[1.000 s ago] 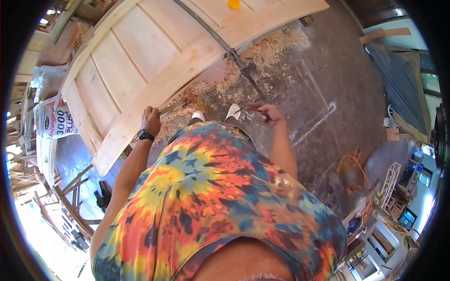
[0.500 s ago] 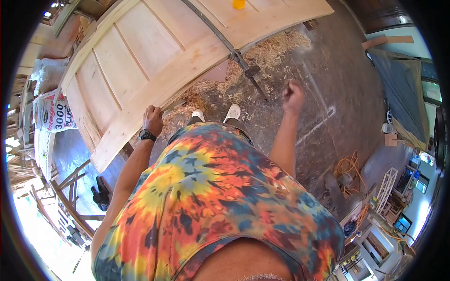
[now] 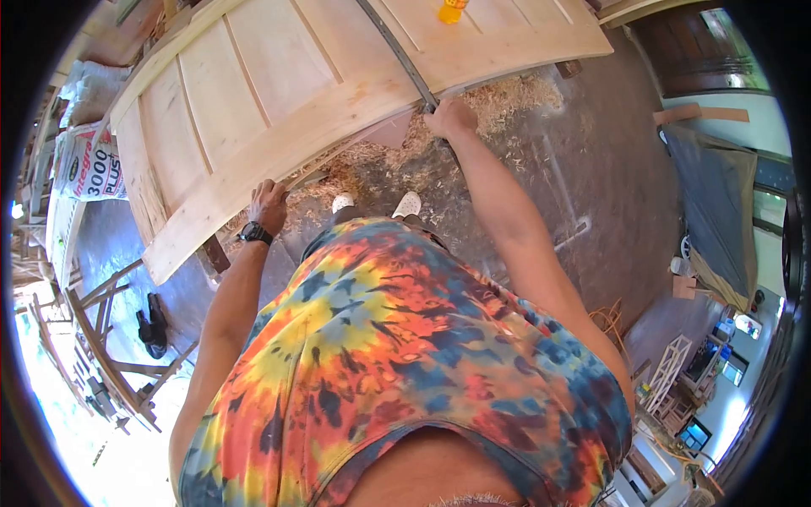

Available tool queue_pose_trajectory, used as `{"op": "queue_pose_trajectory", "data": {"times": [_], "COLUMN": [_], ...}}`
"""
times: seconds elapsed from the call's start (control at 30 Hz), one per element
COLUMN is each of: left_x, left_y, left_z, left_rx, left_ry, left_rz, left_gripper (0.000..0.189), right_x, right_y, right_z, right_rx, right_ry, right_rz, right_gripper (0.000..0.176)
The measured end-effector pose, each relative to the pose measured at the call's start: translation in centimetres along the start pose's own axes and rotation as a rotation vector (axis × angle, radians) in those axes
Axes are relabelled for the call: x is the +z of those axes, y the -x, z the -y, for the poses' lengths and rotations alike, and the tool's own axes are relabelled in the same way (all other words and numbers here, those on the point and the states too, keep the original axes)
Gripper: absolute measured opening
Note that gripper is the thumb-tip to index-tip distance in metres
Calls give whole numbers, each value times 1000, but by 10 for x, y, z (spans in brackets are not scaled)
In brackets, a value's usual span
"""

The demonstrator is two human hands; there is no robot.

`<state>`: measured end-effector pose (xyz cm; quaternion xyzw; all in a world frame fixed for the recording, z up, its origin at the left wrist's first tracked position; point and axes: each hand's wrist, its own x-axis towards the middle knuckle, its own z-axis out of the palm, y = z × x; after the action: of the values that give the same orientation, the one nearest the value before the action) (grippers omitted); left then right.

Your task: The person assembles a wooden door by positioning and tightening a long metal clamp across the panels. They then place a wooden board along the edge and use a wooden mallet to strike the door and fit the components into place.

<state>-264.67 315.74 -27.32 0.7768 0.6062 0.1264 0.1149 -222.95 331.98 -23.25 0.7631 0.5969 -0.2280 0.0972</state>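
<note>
A pale wooden paneled door (image 3: 279, 139) lies flat in front of me, with long grooves between its panels. Across it runs a dark metal bar clamp (image 3: 393, 42), whose near end sticks out past the door's edge. My right hand (image 3: 454, 118) is closed around the clamp at that edge and hides its screw end. At the door's near edge, further left, is my left hand (image 3: 269, 207), a black watch on its wrist. Its fingers are bent over the wood; the thumb side is partly hidden.
On the door stands a bottle of orange liquid (image 3: 452, 11). Wood shavings (image 3: 507, 101) cover the floor beneath the near edge. Printed sacks (image 3: 91, 165) are at the left, near a wooden frame (image 3: 110, 338). An orange cord (image 3: 610, 319) lies at the right.
My right hand has moved forward and left from open air onto the clamp, closing around it. My left hand stays at the door's edge. The view has shifted slightly.
</note>
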Motion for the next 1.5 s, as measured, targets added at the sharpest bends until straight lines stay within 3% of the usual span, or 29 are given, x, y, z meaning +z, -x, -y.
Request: {"op": "queue_pose_trajectory", "data": {"times": [0.37,0.57,0.63,0.83,1.2,1.27,1.5], "left_x": [9,28,34,54,83,88,68], "left_y": [-20,-53,-66,-95,-134,-133,-121], "left_z": [-14,-29,-38,-55,-77,-76,-78], "left_rx": [94,127,127,151,167,175,59], "left_ry": [75,121,141,146,195,224,185], "left_rz": [-118,-170,-194,-227,-236,-237,-136], "left_gripper": [9,10,11,9,6,5,5], "right_x": [-3,5,22,29,74,72,80], "right_y": [1,18,23,65,107,107,95], "right_z": [-2,-25,-43,-85,-125,-115,-98], "right_rx": [28,-4,-192,-190,-117,-42,-224], "right_ry": [38,-213,-343,-615,-619,-668,-606], "right_rz": [71,83,-283,-229,-172,-77,-56], "right_gripper": [65,75,84,92,94,93,79]}}
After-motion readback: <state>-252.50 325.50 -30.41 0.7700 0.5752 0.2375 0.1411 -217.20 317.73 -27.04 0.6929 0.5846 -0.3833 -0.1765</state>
